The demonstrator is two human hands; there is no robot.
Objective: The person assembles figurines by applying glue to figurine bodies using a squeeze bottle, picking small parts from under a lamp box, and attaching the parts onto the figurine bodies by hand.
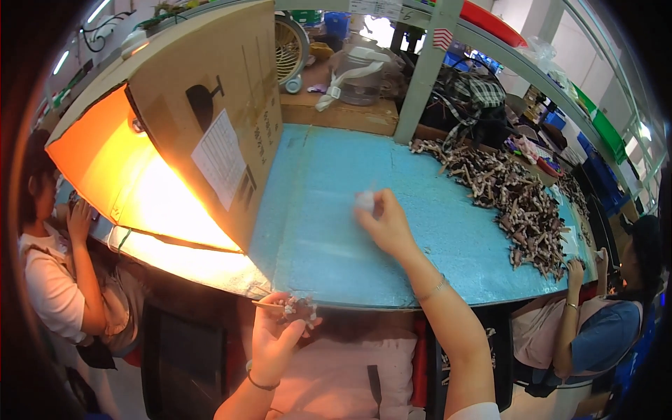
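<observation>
My left hand (276, 336) is below the table's near edge and grips a small brown and white piece (297, 306) with a thin stick poking out to the left. My right hand (383, 222) reaches out over the blue table mat (329, 231) and pinches a small white lump (365, 201) between its fingertips. A long heap of brown and white small pieces (514, 203) lies on the mat to the right, well beyond my right hand.
A big cardboard box (210, 119), lit orange inside, stands on the table's left part. A person (52, 273) sits at the left, another (595, 322) at the right with a hand at the heap. A fan (290, 49) and a clear jug (360, 73) stand behind.
</observation>
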